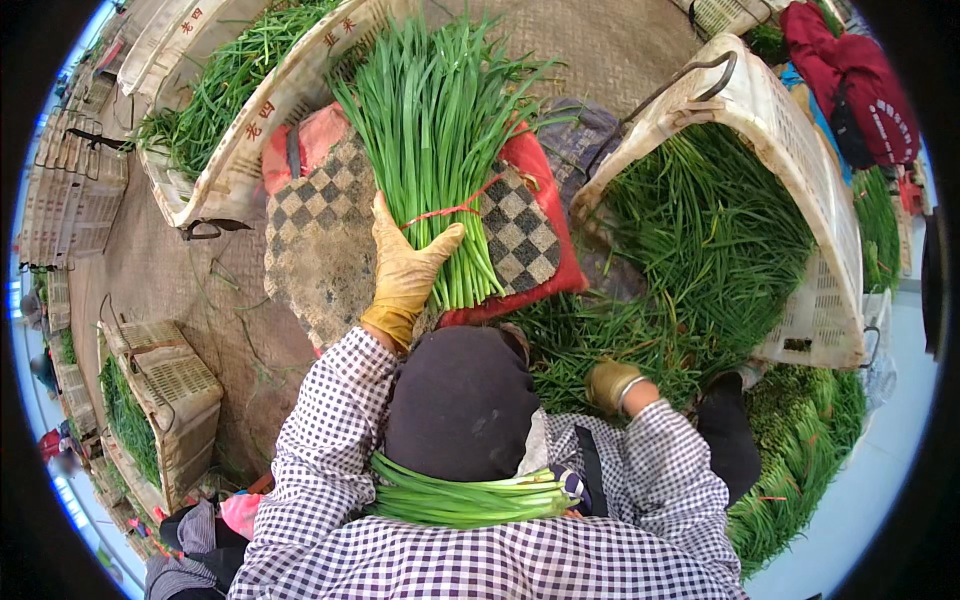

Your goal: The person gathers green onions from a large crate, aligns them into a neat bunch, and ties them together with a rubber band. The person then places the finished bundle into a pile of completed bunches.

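Observation:
A bundle of Chinese chives (435, 127), tied with a red tie (442, 213), lies on a black-and-beige checkered pad (315, 202) over red fabric. My left hand (405, 262), in a yellowish rubber glove, rests on the bundle's lower part below the tie, thumb and fingers spread around the stalks. My right hand (613, 384), in a soiled glove, is at the edge of the loose chives (697, 240) spilling from a tipped white plastic crate; its fingers are partly hidden and blurred. A small bunch of chives (465, 499) lies across my lap, close to my body.
The tipped white crate (825, 187) stands on the right. Tied bundles of chives (795, 457) are piled at the lower right. Another crate (247, 142) with chives is at the upper left, a smaller one (180, 375) at the lower left. Loose leaves litter the brown woven floor (240, 277).

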`<state>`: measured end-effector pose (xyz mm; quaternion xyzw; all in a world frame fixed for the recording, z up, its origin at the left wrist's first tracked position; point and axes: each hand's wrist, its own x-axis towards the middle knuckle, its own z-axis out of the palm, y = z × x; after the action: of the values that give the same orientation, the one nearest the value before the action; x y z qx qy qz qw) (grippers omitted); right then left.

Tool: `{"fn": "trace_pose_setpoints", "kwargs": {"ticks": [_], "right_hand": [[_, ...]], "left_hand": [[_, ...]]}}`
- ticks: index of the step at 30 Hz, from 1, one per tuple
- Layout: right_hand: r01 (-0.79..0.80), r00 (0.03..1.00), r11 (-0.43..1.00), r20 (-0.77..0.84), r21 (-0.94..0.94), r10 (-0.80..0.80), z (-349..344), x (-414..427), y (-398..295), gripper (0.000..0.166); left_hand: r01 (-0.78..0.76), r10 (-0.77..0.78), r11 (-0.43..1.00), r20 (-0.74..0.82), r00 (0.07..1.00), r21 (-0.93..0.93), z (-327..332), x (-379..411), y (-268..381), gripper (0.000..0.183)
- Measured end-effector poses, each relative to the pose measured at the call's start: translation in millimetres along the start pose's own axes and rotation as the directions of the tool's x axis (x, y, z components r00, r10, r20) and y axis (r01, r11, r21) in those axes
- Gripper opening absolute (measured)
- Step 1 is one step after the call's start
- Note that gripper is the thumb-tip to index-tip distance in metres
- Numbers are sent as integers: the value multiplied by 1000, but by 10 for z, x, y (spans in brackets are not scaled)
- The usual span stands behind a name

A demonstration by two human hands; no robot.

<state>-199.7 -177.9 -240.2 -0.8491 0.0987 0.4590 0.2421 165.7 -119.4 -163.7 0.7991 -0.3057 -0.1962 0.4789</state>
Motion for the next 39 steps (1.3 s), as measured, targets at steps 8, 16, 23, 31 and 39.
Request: {"fn": "trace_pose_setpoints", "kwargs": {"ticks": [8,16,23,31,39], "right_hand": [[228,734,942,-679,244,-2,-1946,180,-647,17],[219,787,945,-616,243,-24,-2211,544,-1137,27],[454,842,363,-525,814,123,-2244,332,-982,31],[395,735,525,-602,754,313,-2431,567,-916,34],[503,731,273,-572,820,371,-2348,508,-890,24]], "left_hand": [[10,-10,992,5,1000,-128,-26,3,-37,119],[-171,116,922,172,978,349,-155,70,318,138],[-189,120,939,239,964,287,-280,76,100,134],[-161,79,930,249,965,330,-222,77,171,126],[-183,101,916,237,966,356,-221,76,134,129]]}}
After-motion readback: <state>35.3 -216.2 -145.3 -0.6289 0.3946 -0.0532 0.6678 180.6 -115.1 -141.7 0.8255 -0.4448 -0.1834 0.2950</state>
